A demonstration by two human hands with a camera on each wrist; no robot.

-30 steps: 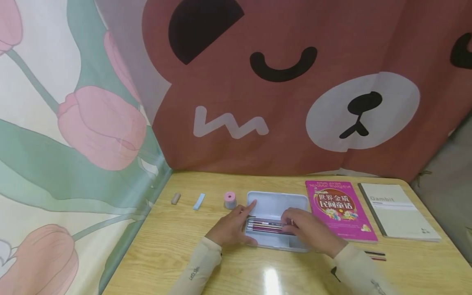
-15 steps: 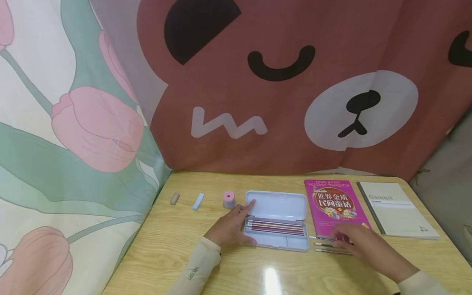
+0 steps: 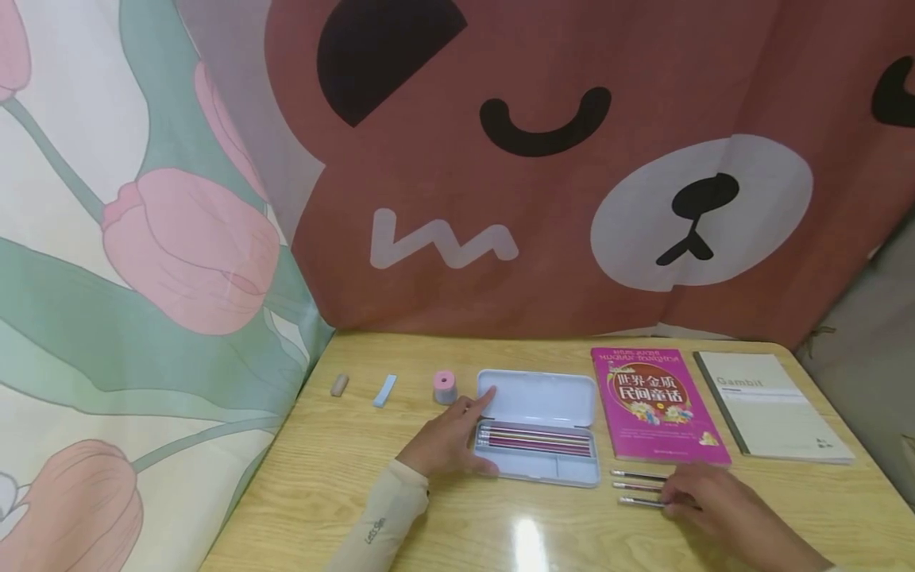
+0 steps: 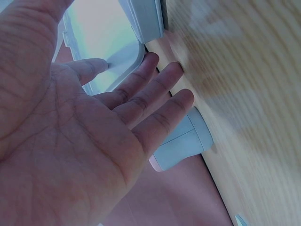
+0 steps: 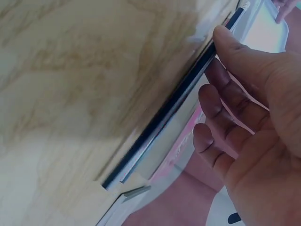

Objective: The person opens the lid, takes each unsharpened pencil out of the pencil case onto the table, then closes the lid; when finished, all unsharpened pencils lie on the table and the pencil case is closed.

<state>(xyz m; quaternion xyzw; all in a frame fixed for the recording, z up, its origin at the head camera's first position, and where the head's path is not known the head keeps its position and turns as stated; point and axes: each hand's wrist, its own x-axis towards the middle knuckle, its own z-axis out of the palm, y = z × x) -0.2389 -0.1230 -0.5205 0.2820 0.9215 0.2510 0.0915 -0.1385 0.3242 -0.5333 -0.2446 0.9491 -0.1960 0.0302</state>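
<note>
head view: open pencil case [image 3: 538, 397] holds pencils [image 3: 536, 440]; left grip [image 3: 446, 438] flat beside it, right grip [image 3: 704, 502] touching loose pencil [image 3: 641, 501].

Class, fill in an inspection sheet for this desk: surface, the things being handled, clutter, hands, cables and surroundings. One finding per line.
Surface: wooden desk, glossy, with a light glare near the front edge.
Things in hand: open pencil case holding a row of pencils; three loose pencils lie on the desk to its right.
Clutter: pink book, grey notebook, pink sharpener, blue eraser, small brown eraser.
Hands: left hand rests flat, fingers straight, against the case's left end; right hand touches the loose pencils, thumb on one.
Cables: nothing seen.
Surroundings: bear-face cloth behind the desk, tulip-print cloth on the left.
</note>
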